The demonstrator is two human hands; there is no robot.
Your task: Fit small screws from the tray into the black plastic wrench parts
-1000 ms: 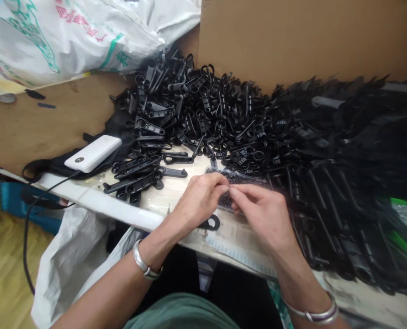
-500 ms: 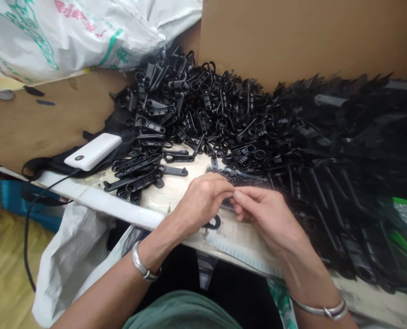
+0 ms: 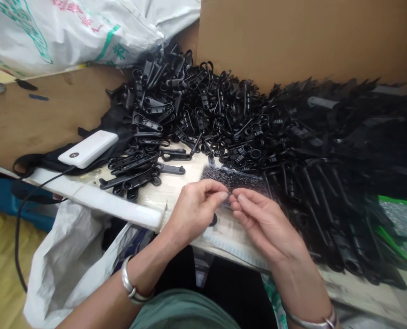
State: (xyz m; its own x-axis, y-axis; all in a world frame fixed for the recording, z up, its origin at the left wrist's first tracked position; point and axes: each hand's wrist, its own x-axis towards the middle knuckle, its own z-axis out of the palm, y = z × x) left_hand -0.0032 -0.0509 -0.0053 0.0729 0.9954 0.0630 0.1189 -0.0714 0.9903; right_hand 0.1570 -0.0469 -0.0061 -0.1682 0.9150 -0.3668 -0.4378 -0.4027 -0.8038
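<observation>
My left hand (image 3: 198, 205) is pinched at the fingertips over the front of the bench, around something too small to make out. Close beside it, the fingertips of my right hand (image 3: 263, 217) are also pressed together, and what they hold, if anything, cannot be told. Just behind the fingers lies a clear shallow tray (image 3: 235, 176) of tiny dark pieces, its front partly hidden by my hands. A black ring-shaped part (image 3: 213, 220) sits on the bench below my left hand, half covered by it.
A large heap of black plastic parts (image 3: 203, 105) fills the back, with long black parts (image 3: 313, 196) on the right. At left are a smaller pile (image 3: 138, 169) and a white power bank (image 3: 88, 148) with a cable. A green-edged container (image 3: 398, 219) stands far right.
My hands, touching at the fingertips before, have drawn slightly apart. More of the clear tray shows behind them. The whole view has shifted a little.
</observation>
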